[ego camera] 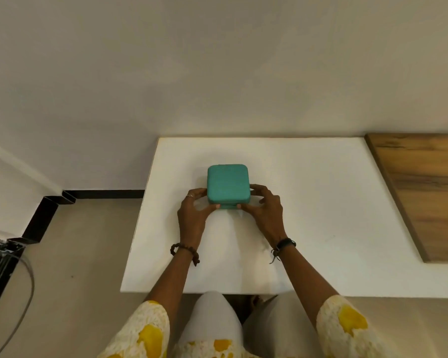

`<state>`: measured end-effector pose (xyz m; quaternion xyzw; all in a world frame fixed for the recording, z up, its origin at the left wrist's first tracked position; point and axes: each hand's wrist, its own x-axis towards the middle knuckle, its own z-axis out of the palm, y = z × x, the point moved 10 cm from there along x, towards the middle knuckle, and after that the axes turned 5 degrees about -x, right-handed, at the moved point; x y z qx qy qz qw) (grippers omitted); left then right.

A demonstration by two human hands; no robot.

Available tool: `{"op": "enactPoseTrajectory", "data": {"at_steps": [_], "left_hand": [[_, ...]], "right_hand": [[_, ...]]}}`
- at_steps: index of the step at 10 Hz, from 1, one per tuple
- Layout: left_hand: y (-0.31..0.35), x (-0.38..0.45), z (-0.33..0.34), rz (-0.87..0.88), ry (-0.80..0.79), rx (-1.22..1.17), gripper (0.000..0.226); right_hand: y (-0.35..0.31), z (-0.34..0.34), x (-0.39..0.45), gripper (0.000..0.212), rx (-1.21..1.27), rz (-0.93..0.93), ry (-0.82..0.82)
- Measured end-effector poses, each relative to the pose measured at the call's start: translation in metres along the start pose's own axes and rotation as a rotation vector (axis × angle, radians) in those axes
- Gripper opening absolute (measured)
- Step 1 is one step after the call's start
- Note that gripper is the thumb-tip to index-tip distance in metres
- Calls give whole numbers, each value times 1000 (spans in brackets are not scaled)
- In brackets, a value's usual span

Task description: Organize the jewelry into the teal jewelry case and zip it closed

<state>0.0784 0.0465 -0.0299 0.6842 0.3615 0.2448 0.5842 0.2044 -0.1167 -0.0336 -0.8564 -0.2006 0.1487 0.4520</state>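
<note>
So there's exactly one teal jewelry case (228,184) here, sitting flat with its lid down on the white table (308,215), a bit left of the table's middle and toward the back half of it. Two hands on it, one per side. The left hand (193,211) is grasping the case at its near left corner, thumb tucked against the front edge and fingers curled up along the left side; one ring (189,195) shows on a finger there. The right hand (263,206) mirrors that, gripping the near right corner with the thumb on the front edge and the fingers bent around the right side. Can't tell from this angle whether the zipper is done up or not, the front edge is mostly covered by thumbs. One beaded bracelet (184,252) on the left wrist, one dark band (285,244) on the right wrist. One wooden board (422,192) lies along the table's right end, well apart from the case.
</note>
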Motion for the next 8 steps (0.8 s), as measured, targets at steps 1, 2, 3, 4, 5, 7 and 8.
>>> {"op": "enactPoseTrajectory", "data": {"at_steps": [1, 2, 3, 4, 5, 7, 8], "left_hand": [[2, 14, -7, -4, 33, -8, 42], [7, 24, -10, -1, 52, 3, 42], [10, 29, -8, -10, 52, 22, 42], [11, 36, -8, -14, 50, 30, 42], [10, 40, -7, -25, 53, 38, 42], [-5, 27, -4, -69, -18, 132, 57], [-1, 1, -8, 72, 52, 400, 71]], "right_hand": [[-8, 11, 17, 50, -13, 5, -12], [-14, 19, 30, 49, -12, 21, -23], [-18, 22, 37, 49, 6, 33, -7], [-22, 24, 39, 49, 2, 52, -17], [-24, 26, 43, 48, -1, 62, -19], [-19, 29, 31, 51, -78, 35, -86], [-21, 22, 13, 52, -228, -5, -107]]}}
